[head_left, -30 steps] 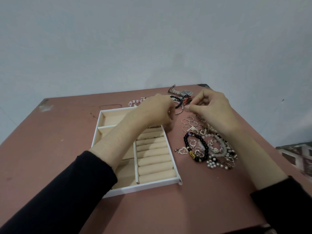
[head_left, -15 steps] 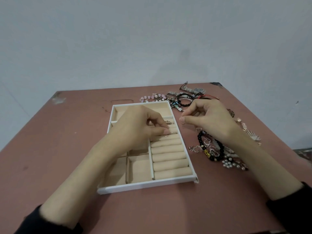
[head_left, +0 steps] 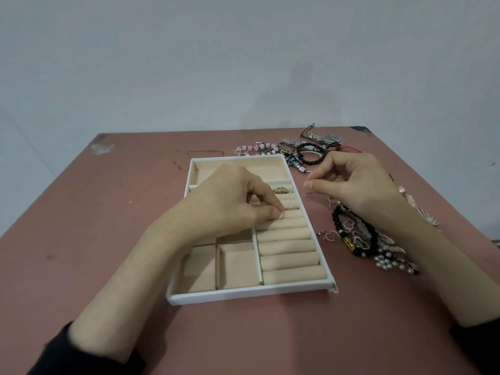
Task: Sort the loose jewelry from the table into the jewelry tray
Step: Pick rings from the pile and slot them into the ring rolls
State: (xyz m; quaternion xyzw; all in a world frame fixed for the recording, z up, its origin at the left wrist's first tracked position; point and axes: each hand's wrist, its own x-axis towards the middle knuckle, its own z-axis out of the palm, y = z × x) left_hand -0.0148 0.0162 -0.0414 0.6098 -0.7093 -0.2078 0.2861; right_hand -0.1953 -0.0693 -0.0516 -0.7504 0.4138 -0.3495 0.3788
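1. Ring [head_left: 292, 208] sits in a roll slot of the jewelry tray [head_left: 243, 295], pinched between thumb and forefinger of the left hand [head_left: 230, 201].
2. Right hand [head_left: 357, 185], beside the left, has fingers curled to thumb; whether it holds anything is unclear.
3. Loose jewelry [head_left: 357, 239] lies under and beyond the right hand.

— What is standing at the far side?
— A plain, pale grey wall [head_left: 243, 63] is filling it. Soft light is falling evenly on it.
— And nearer?
— A reddish-brown table [head_left: 81, 239] is stretching from near to far. A pale scuff [head_left: 101, 146] is showing at its far left corner.
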